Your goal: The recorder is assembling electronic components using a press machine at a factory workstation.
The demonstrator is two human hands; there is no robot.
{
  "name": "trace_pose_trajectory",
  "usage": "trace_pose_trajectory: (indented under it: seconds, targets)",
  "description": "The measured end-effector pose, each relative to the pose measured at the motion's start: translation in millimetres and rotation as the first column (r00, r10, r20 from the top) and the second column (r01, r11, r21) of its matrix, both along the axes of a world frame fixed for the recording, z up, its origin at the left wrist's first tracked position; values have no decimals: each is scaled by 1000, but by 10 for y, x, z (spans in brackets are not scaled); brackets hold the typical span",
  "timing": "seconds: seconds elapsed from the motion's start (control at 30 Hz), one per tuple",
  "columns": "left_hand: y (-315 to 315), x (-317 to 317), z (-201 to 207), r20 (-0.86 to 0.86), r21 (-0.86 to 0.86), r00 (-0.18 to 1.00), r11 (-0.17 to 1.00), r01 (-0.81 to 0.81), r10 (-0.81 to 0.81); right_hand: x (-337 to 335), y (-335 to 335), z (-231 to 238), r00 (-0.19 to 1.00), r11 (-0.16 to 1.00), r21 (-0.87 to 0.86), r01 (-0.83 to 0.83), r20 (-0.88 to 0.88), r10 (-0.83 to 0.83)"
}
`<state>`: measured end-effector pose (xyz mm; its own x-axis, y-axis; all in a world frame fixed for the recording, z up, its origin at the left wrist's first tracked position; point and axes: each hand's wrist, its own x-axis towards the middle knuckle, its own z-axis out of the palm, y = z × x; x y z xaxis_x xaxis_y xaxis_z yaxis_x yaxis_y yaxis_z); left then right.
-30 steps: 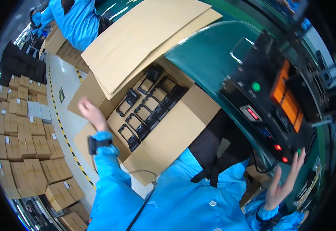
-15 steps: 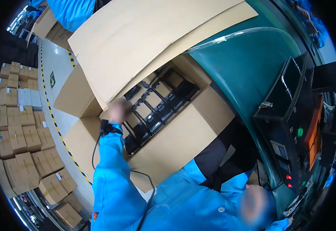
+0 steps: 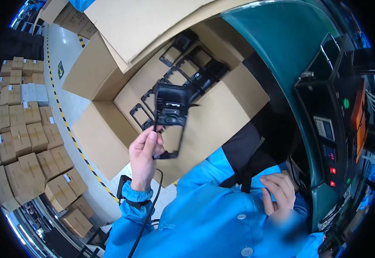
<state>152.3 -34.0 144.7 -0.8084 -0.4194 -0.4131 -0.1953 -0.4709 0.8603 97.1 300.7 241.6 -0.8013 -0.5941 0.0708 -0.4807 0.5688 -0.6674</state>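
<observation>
A black plastic frame (image 3: 170, 118) is held up by the left hand (image 3: 143, 157), above an open cardboard box (image 3: 221, 116) in which more black frames (image 3: 183, 69) are packed in rows. The fingers (image 3: 152, 136) of the left hand are closed on the lower edge of the frame, pinching it between thumb and forefinger, so that the frame hangs upright over the box.

The frame is judged to be light and fairly stiff, a thin moulded part with a large window cut through it. Its narrow rails could probably flex or snap if twisted, and the smooth plastic may slip in a loose pinch. A firmer hold would likely be had at the thicker upper part or along a solid corner, not across the open window.

The right hand (image 3: 277, 193) is held against the blue jacket (image 3: 213, 215), its fingers loosely curled and holding nothing. A green machine (image 3: 299, 56) with a control panel (image 3: 329, 137) stands to the right.
</observation>
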Motion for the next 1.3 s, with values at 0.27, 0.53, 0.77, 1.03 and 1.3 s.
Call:
trace_pose_trajectory:
  seconds: [0.27,0.53,0.77,1.03,1.3]
  targets:
    - [425,185,472,-141,277,987,954,117,-80,155,117,-6,998,1000,5,-8,-59,8]
    - [479,197,582,-237,279,965,944,175,-109,192,170,3,999,1000,24,3,-50,-1]
    - [417,120,441,-150,-72,984,994,87,-97,170,181,-5,1000,999,47,19,-22,-18]
    - [-1299,-505,-1242,105,-992,994,62,107,-34,180,198,-124,995,988,142,53,71,-64]
    - [-2127,-778,-2649,251,-968,965,5,252,-74,157,229,-179,969,951,245,187,116,-220]
